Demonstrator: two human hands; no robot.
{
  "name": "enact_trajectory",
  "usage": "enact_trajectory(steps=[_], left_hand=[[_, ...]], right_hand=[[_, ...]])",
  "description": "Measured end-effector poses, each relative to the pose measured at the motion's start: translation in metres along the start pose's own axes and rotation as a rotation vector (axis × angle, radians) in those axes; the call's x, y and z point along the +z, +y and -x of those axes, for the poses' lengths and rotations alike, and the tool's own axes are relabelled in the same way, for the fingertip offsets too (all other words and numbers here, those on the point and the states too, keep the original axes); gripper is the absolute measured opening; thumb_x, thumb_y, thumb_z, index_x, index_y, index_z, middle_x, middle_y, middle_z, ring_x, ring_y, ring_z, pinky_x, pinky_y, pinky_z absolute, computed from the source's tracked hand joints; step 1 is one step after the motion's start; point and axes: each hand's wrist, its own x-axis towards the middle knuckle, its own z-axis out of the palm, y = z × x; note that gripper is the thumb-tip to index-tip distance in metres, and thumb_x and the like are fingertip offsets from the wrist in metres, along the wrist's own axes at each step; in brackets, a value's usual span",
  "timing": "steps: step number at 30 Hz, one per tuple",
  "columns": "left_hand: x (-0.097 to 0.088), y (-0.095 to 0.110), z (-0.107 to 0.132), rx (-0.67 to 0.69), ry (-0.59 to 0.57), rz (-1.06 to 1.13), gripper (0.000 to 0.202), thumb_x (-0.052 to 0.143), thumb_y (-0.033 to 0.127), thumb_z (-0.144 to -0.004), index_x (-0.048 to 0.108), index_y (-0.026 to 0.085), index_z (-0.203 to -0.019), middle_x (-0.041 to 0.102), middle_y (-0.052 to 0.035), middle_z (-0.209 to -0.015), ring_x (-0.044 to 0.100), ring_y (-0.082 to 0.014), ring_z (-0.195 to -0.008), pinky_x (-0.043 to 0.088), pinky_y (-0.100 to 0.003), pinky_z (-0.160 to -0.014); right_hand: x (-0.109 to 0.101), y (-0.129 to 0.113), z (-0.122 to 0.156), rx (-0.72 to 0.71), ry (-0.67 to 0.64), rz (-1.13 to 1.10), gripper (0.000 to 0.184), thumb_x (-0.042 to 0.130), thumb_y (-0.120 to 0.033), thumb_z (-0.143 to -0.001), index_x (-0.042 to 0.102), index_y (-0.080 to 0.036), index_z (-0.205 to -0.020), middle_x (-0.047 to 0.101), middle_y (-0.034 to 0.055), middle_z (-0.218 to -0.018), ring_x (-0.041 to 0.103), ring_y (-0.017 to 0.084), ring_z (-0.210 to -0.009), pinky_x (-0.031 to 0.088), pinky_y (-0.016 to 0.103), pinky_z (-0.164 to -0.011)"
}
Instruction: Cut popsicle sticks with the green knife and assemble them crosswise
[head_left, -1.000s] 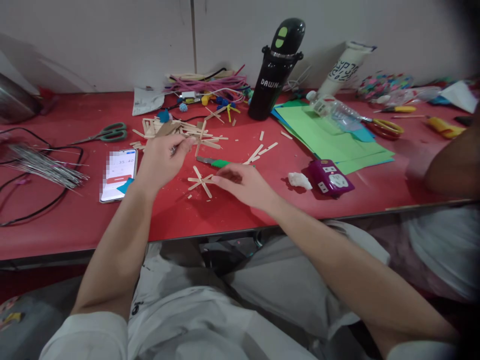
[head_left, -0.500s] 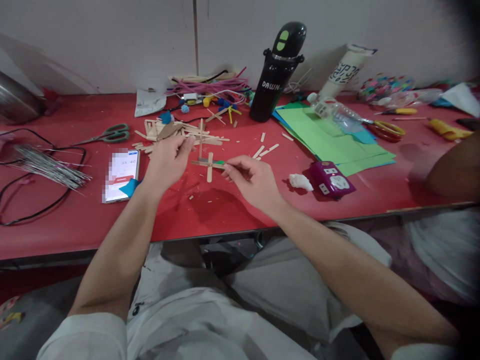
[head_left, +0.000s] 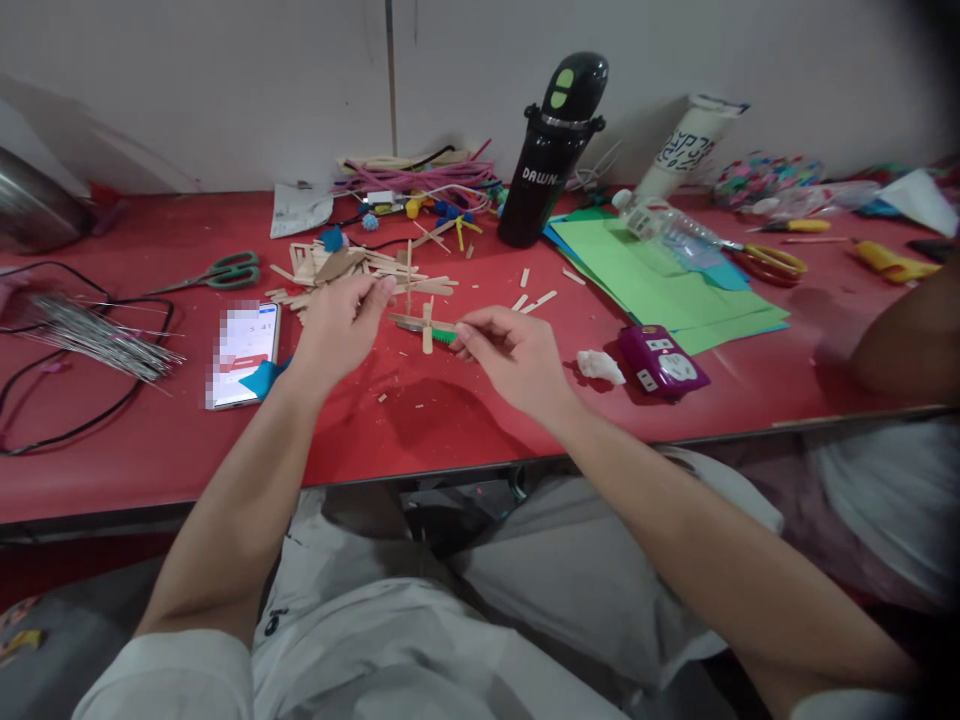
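My left hand (head_left: 341, 325) hovers above the red table (head_left: 450, 420) with its fingers curled in a pinch; what it holds is too small to name. My right hand (head_left: 510, 355) pinches a small cross of glued wooden sticks (head_left: 426, 327), lifted just off the table between the two hands. A green-handled knife (head_left: 431, 330) lies on the table right behind the cross. Beyond my left hand lies a pile of loose wooden sticks (head_left: 360, 268).
A phone (head_left: 244, 352) and bundle of thin wires (head_left: 97, 340) lie left, with scissors (head_left: 221, 270). A black bottle (head_left: 551, 150), green paper sheets (head_left: 652, 280), purple power strip (head_left: 664, 360) and white lump (head_left: 600, 365) sit right. Another person's arm (head_left: 900, 340) rests at far right.
My right hand picked the stick cross up off the table and raised it toward my left hand. My left hand stayed nearly in place.
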Motion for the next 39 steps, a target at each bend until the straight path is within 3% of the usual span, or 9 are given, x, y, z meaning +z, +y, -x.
enact_trajectory(steps=[8,14,19,31,39], left_hand=[[0.0003,0.0022,0.0006,0.005,-0.021,0.032,0.038,0.046,0.039,-0.097,0.045,0.020,-0.063,0.035,0.0030,-0.055,0.035,-0.0117,-0.055,0.025,-0.031,-0.055],[0.0011,0.0032,0.0021,0.007,-0.049,0.038,0.042,0.043,0.042,-0.097,0.033,0.021,-0.063,0.033,0.0027,-0.056,0.033,-0.0124,-0.055,0.024,-0.033,-0.056],[0.0011,0.0068,0.0021,0.023,-0.062,0.027,0.039,0.042,0.038,-0.098,0.031,0.022,-0.063,0.036,0.0016,-0.057,0.035,-0.0136,-0.057,0.025,-0.033,-0.058],[0.0044,0.0034,0.0022,0.060,-0.096,0.020,0.037,0.042,0.038,-0.097,0.032,0.022,-0.065,0.039,0.0014,-0.059,0.035,-0.0140,-0.057,0.025,-0.033,-0.059],[-0.0029,-0.0023,-0.0009,-0.074,-0.141,-0.028,0.043,0.045,0.043,-0.095,0.040,0.021,-0.059,0.036,0.0022,-0.053,0.034,-0.0130,-0.054,0.023,-0.033,-0.055]], right_hand=[[0.0005,0.0007,-0.0002,0.016,0.029,-0.023,0.019,0.065,-0.037,-0.087,0.067,-0.018,-0.089,0.072,0.0039,-0.079,0.068,0.014,-0.071,0.057,0.032,-0.073],[-0.0006,0.0038,-0.0063,0.261,-0.012,-0.222,0.022,0.072,-0.039,-0.081,0.067,-0.018,-0.084,0.073,0.0030,-0.071,0.067,0.013,-0.064,0.059,0.029,-0.065],[-0.0004,0.0033,-0.0076,0.336,-0.026,-0.297,0.020,0.075,-0.035,-0.078,0.066,-0.018,-0.080,0.073,0.0032,-0.070,0.068,0.013,-0.063,0.059,0.028,-0.065],[0.0010,0.0041,-0.0049,0.323,-0.098,-0.281,0.026,0.076,-0.041,-0.078,0.069,-0.017,-0.084,0.073,0.0031,-0.072,0.066,0.012,-0.062,0.059,0.029,-0.066],[-0.0030,0.0067,-0.0051,0.256,-0.048,-0.181,0.029,0.076,-0.044,-0.080,0.069,-0.017,-0.085,0.073,0.0044,-0.073,0.067,0.013,-0.065,0.060,0.031,-0.069]])
